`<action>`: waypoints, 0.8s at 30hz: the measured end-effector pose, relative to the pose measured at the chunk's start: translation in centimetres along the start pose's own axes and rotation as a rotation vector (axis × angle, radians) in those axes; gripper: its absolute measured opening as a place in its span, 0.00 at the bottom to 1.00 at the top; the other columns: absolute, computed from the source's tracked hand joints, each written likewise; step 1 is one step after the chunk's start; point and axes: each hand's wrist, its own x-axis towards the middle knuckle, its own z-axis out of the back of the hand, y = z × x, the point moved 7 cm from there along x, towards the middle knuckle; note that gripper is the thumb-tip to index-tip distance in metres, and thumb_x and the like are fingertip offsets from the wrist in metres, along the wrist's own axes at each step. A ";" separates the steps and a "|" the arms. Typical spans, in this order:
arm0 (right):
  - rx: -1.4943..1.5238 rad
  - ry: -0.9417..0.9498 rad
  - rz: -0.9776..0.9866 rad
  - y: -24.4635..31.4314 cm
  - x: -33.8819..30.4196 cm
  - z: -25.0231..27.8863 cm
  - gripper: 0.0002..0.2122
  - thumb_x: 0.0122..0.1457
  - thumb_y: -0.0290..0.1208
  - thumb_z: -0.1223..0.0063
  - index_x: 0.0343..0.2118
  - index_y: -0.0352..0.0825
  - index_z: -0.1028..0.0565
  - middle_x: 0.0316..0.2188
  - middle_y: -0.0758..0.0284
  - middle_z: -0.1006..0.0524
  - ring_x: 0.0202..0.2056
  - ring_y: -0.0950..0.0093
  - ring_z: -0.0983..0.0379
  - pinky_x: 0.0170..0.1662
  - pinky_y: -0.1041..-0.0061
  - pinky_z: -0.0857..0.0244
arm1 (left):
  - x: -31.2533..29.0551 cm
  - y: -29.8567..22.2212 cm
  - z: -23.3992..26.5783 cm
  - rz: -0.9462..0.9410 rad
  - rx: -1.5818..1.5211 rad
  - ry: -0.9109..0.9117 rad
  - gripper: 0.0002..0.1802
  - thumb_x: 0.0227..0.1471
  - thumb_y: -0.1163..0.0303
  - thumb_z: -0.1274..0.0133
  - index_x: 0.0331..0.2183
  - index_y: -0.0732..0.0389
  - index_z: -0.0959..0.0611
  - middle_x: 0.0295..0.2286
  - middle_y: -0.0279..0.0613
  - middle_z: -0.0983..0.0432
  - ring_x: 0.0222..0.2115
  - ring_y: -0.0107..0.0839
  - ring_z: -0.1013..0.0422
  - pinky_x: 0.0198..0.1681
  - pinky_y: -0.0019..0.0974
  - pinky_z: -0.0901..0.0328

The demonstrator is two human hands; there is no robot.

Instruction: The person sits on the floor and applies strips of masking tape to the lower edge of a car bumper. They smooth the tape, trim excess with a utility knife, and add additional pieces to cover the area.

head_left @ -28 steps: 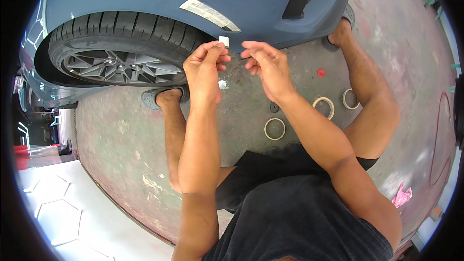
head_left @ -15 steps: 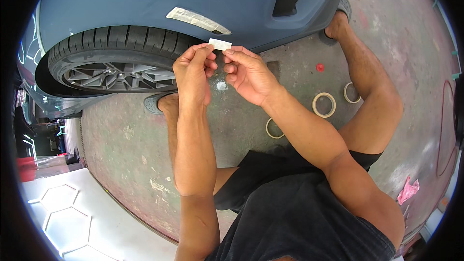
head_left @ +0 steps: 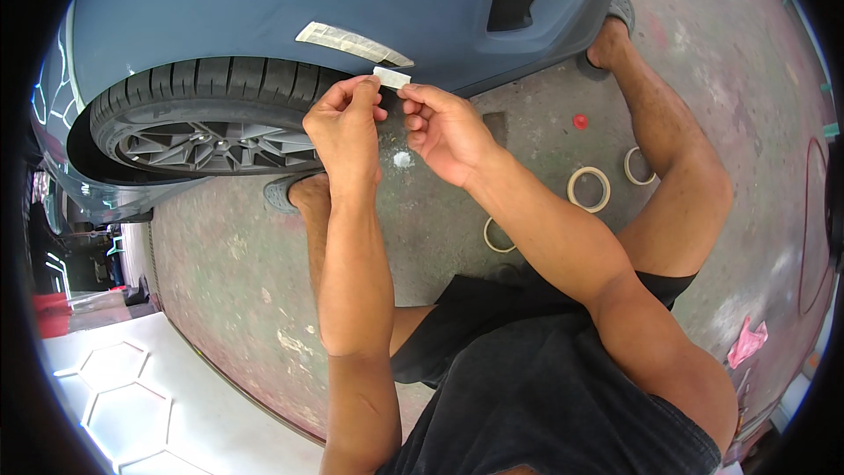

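A short white strip of masking tape (head_left: 392,78) is stretched between my two hands. My left hand (head_left: 348,127) pinches its left end between thumb and fingers. At the other end, my right hand (head_left: 447,130) pinches it the same way. Just beyond the strip is the blue-grey car bumper (head_left: 255,0), where pale masking tape (head_left: 347,40) covers a long narrow fitting. A dark bit of that fitting shows at its lower right end, close to the held strip. Whether the strip touches the bumper I cannot tell.
A car wheel with a black tyre (head_left: 220,79) stands left of my hands. On the floor lie rolls of masking tape (head_left: 573,186), a small red object (head_left: 579,121) and a pink cloth (head_left: 747,341). My legs are spread to either side.
Both hands have moved slightly up and left with the tape strip, closer to the taped fitting. The strip is now tilted a little more, its right end lower.
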 end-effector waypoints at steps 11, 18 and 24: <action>0.031 -0.066 -0.035 -0.3 0.6 -0.4 0.06 0.62 0.33 0.38 0.32 0.37 0.22 0.26 0.77 0.27 0.27 0.84 0.34 0.31 0.82 0.39 | -0.5 -2.1 -0.3 -0.193 0.234 -0.134 0.07 0.51 0.74 0.36 0.30 0.70 0.13 0.21 0.34 0.23 0.20 0.20 0.32 0.25 0.26 0.40; -0.023 -0.095 -0.008 0.0 0.8 -0.2 0.06 0.61 0.33 0.38 0.31 0.38 0.22 0.25 0.77 0.28 0.26 0.84 0.35 0.31 0.82 0.39 | -0.2 -1.4 0.1 -0.189 0.204 -0.139 0.10 0.51 0.72 0.36 0.31 0.72 0.12 0.22 0.37 0.20 0.21 0.21 0.29 0.25 0.28 0.33; -0.023 -0.149 -0.010 0.0 0.5 -0.3 0.05 0.57 0.30 0.39 0.28 0.38 0.25 0.23 0.76 0.31 0.24 0.84 0.36 0.26 0.81 0.41 | -0.5 -1.7 -0.4 -0.207 0.257 -0.150 0.09 0.52 0.73 0.35 0.31 0.71 0.12 0.22 0.35 0.21 0.21 0.20 0.30 0.25 0.27 0.36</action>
